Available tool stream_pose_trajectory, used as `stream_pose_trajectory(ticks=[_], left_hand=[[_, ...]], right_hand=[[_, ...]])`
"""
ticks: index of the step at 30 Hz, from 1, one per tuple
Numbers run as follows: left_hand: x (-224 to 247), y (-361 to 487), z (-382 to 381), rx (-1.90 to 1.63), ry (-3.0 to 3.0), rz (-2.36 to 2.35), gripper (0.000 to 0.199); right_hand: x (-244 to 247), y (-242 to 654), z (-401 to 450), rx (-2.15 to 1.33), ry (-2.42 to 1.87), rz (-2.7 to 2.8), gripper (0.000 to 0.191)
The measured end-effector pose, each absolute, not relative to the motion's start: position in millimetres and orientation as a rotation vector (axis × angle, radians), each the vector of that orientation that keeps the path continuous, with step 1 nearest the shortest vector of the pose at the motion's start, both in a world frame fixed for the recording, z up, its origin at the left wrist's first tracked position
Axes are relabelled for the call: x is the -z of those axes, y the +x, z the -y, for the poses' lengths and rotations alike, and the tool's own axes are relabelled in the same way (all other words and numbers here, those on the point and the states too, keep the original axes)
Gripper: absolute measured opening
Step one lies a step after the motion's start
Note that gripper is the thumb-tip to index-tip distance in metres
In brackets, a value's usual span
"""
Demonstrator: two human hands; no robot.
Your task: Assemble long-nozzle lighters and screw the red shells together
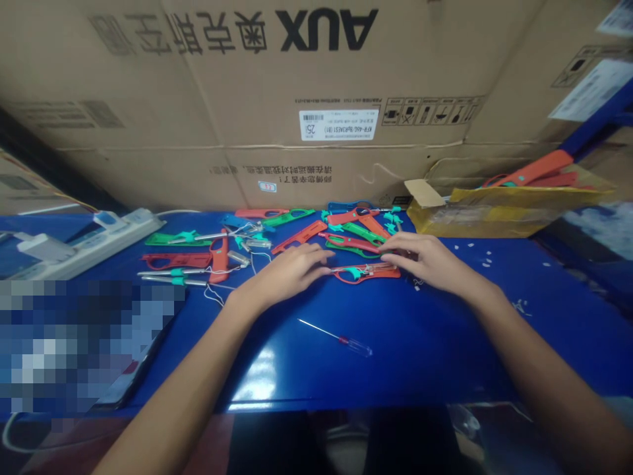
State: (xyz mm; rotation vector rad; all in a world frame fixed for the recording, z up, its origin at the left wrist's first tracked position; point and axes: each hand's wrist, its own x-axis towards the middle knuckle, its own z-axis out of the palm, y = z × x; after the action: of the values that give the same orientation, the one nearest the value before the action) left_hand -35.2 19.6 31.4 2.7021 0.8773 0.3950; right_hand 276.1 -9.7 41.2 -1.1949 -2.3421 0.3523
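Observation:
An orange lighter casing (363, 276) lies open on the blue table, with a teal trigger, a clear part and thin wires inside. My left hand (291, 272) pinches its narrow left end between thumb and fingers. At the wider right end, my right hand (425, 260) has its bent fingers closed on the casing. A red casing piece (351, 243) lies just behind, reaching to the right fingertips; whether they touch it I cannot tell. Nearer to me, a screwdriver (343, 340) with a clear handle lies on the table.
Loose red casings (178, 261), green casings (294, 217) and metal tubes (173, 280) with wires lie behind and left. A taped carton (475, 218) holds more casings. A power strip (99, 244) and a blurred-out flat object (84, 343) are left. A large cardboard box (247, 132) stands behind.

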Motion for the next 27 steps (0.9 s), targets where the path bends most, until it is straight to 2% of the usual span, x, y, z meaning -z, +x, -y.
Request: stream_pose_trajectory(ticks=[5, 10, 17, 23, 27], left_hand=[[-29, -48, -33, -0.557, 2.786, -1.305, 0.035], [-20, -58, -43, -0.546, 2.715, -1.644, 0.035], [-18, -57, -45, -0.583, 2.593, -1.754, 0.034], [-25, -57, -45, -1.015, 2.278, -1.623, 0.03], [-27, -50, -40, -0.966, 2.26, -1.608, 0.03]], right_hand=[[-34, 279, 3, -0.11, -1.23, 2.276, 0.027], [-27, 270, 4, -0.091, -1.195, 2.348, 0.029], [-26, 260, 9, -0.151, -1.208, 2.334, 0.042], [-33, 257, 11, -0.063, -1.145, 2.167, 0.041], [-34, 263, 7, 0.004, -1.196, 2.043, 0.036]])
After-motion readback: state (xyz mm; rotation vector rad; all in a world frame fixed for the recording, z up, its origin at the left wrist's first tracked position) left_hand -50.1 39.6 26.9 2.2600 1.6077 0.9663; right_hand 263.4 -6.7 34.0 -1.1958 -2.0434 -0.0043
